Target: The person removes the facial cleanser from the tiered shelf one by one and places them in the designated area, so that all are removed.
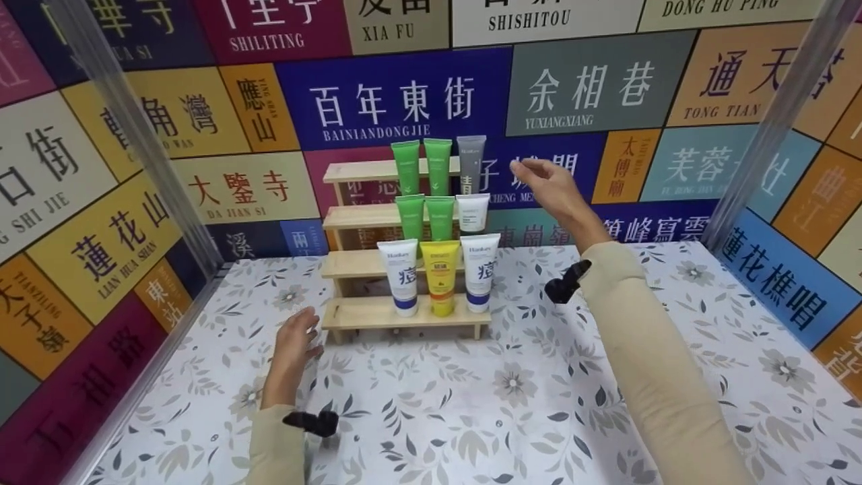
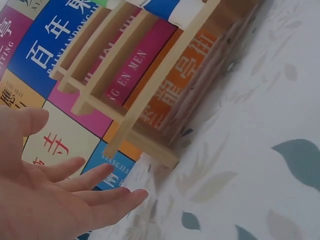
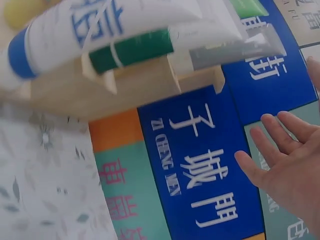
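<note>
A stepped wooden rack (image 1: 357,313) stands on the table and bears several upright squeeze tubes. On its front step a yellow tube (image 1: 440,277) stands between a white tube (image 1: 401,276) and another white tube (image 1: 480,273). Behind them are two green tubes and a small white tube (image 1: 473,212) with a green cap; highest are two more green tubes and a grey tube (image 1: 471,162). My left hand (image 1: 291,353) is beside the rack's front left end, its fingers relaxed and apart in the left wrist view. Right of the grey tube, my right hand (image 1: 553,194) is raised, holding nothing.
A floral cloth (image 1: 512,417) covers the table. Behind it rises a wall of coloured sign panels (image 1: 390,94). Clear upright posts (image 1: 145,141) stand at the left and right sides. Each wrist wears a black strap mount (image 1: 568,281).
</note>
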`<state>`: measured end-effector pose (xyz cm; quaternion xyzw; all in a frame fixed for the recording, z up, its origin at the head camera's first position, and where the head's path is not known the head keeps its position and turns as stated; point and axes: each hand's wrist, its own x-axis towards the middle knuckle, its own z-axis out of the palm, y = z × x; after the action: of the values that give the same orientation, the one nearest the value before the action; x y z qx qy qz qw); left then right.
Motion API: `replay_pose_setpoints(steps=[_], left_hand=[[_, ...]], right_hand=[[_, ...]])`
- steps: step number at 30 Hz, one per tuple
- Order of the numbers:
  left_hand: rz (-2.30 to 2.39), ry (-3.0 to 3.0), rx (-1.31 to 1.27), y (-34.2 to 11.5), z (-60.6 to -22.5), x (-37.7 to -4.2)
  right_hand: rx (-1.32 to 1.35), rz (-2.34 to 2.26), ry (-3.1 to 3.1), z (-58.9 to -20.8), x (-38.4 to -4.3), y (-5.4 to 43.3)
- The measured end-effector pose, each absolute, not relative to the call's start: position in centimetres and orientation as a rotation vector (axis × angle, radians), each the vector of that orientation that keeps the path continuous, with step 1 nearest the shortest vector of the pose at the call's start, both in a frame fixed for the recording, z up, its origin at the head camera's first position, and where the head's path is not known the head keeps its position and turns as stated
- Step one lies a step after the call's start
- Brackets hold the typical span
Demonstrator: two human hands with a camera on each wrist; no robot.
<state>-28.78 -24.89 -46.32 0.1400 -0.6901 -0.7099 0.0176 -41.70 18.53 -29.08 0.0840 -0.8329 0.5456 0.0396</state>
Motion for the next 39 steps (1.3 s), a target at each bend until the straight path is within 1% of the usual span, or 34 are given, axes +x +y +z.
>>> replay_pose_setpoints(steps=[6,10,17,39], left_hand=[[-2.226,-2.121,0.52,-24.7,-47.5,-28.9],[-2.203,-2.142,0.522,-24.1,-47.8,-29.3],[-2.19,-2.085,0.604,-23.6,-48.4,-29.9],[-2.134,-2.05,0.722,-23.1,-49.0,-30.1]], right_hand=[[0.23,1.755,-2.479,-28.8,-42.8,16.4],[0.257,1.768,-2.407,-28.3,-43.4,15.3],[0.241,1.761,-2.364,-27.7,-44.0,13.5],[0.141,1.824,-2.262,-27.0,-46.1,11.2]])
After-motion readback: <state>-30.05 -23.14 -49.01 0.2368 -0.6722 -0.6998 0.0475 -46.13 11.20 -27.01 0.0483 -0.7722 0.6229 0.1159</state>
